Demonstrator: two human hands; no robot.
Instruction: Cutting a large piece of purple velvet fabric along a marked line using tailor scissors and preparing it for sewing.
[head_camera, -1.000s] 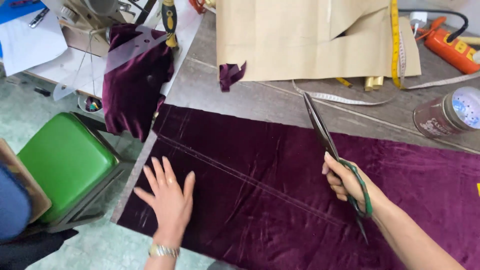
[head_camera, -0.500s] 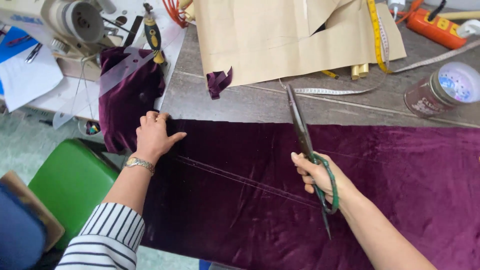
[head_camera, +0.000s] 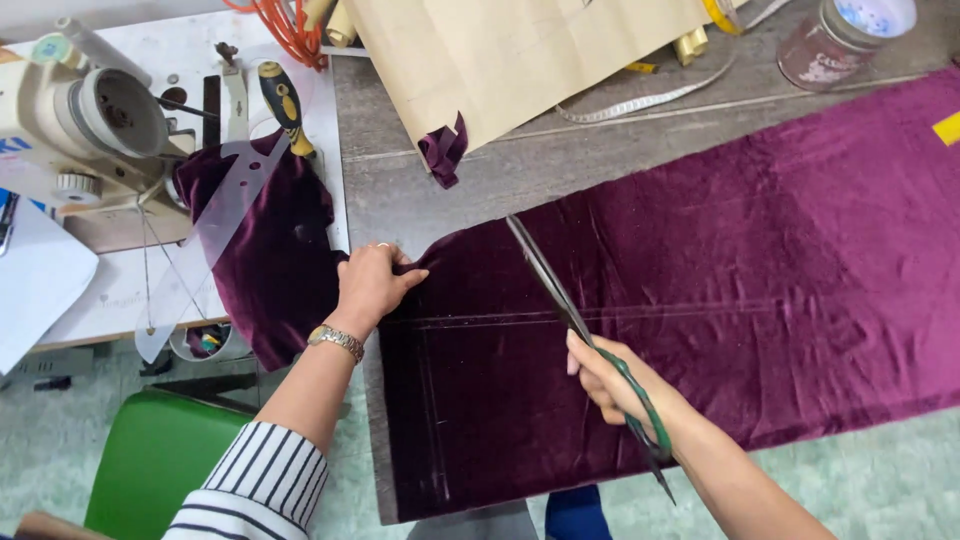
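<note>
Velvet cloth (head_camera: 720, 300): one long purple piece, soft napped pile, spread flat over the grey worktable (head_camera: 560, 165); faint chalk lines cross near its left end.
Left hand (head_camera: 372, 285): fingers curled, pinching the cloth's upper left corner edge; metal wristwatch (head_camera: 335, 341) on the wrist, striped sleeve below.
Right hand (head_camera: 612, 382): closed round the green-wrapped handles of the scissors (head_camera: 580, 330).
Scissors: one pair, long slim steel blades lying over the cloth, tip pointing up-left; blades seemingly together, hard to tell from this angle.
Second velvet piece (head_camera: 270, 270): same purple, draped over the table's left edge beside the left hand.
Velvet scrap (head_camera: 443, 152): one small offcut under the paper's corner.
Pattern paper (head_camera: 520, 50): tan, stiff, creased sheet.
Curved ruler (head_camera: 205, 235): one, clear plastic.
Sewing machine (head_camera: 90, 120): one, cream, far left.
Jar (head_camera: 840, 40): one, round, translucent.
Stool (head_camera: 160, 465): green seat, lower left.
</note>
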